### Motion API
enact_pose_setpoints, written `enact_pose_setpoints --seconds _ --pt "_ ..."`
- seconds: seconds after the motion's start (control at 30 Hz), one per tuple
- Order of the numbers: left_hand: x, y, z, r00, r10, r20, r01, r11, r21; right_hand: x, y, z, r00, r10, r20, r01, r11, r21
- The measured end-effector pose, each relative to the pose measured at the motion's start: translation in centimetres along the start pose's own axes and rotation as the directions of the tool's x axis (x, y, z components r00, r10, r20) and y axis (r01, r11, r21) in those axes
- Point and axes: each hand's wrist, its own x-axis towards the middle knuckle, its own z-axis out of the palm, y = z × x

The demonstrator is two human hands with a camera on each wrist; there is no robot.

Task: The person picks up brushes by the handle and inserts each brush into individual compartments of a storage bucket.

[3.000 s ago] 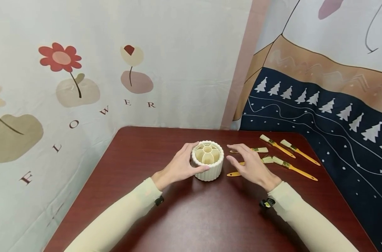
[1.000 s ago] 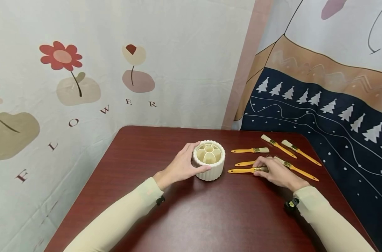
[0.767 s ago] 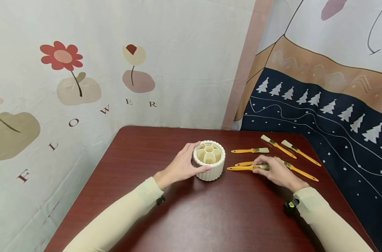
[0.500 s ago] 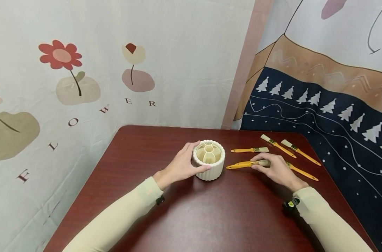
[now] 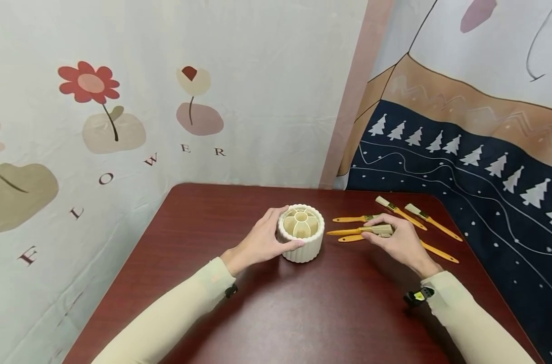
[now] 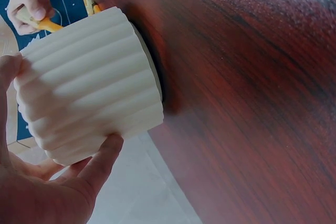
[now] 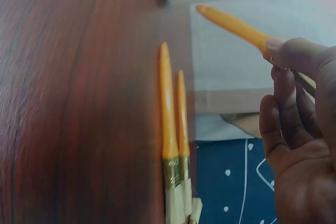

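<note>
A cream, ribbed round organizer [image 5: 309, 251] with several compartments stands upright on the table. My left hand [image 5: 261, 238] grips it from the left, thumb on the near side and fingers around the back; the left wrist view shows this hand [image 6: 63, 187] on the ribbed wall [image 6: 94, 87]. To its right, my right hand [image 5: 402, 243] pinches a yellow-handled paintbrush [image 5: 346, 232] near its metal band. In the right wrist view the held paintbrush [image 7: 236, 26] is off the table, its handle end pointing toward the organizer. The fingers partly hide its bristle end.
Several more paintbrushes lie on the right of the dark red table [image 5: 276, 313]: one [image 5: 349, 220] behind the held one, one [image 5: 349, 238] below it, one [image 5: 440, 252] partly behind my right hand, and two [image 5: 403, 213] at the far right. Printed curtains [image 5: 267, 101] hang behind.
My right hand has moved from beside the organizer to the nearest paintbrush, pinched it and lifted it away from me, over the brush beside it. The left hand and organizer stay put.
</note>
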Motion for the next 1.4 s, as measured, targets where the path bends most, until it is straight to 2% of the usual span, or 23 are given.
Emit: enact_pose_setpoints --seconds 0.17,0.37,0.67,1.03,1.4 --pt "0.0 -0.3 0.1 1.000 0.009 -0.014 -0.009 1.000 0.005 0.1 -1.2 -0.1 0.999 0.046 -0.018 -0.044 0.994 0.098" --pt "-0.2 -0.2 0.1 1.000 0.013 -0.020 -0.013 1.000 0.006 0.2 -2.3 -0.3 0.998 0.028 -0.051 -0.017 0.981 0.194" --pt "-0.1 -0.2 0.0 1.000 0.010 -0.021 -0.010 1.000 0.000 0.0 -4.5 -0.2 0.995 0.038 -0.092 -0.016 0.974 0.225" --pt "0.1 -0.2 -0.1 1.000 0.016 -0.017 -0.016 1.000 0.006 -0.1 -6.5 -0.2 0.992 -0.046 -0.116 0.067 0.981 0.184" --pt "0.0 -0.3 0.2 1.000 0.014 -0.012 -0.014 1.000 0.003 0.0 -8.3 -0.3 0.985 -0.081 -0.150 0.106 0.981 0.163"
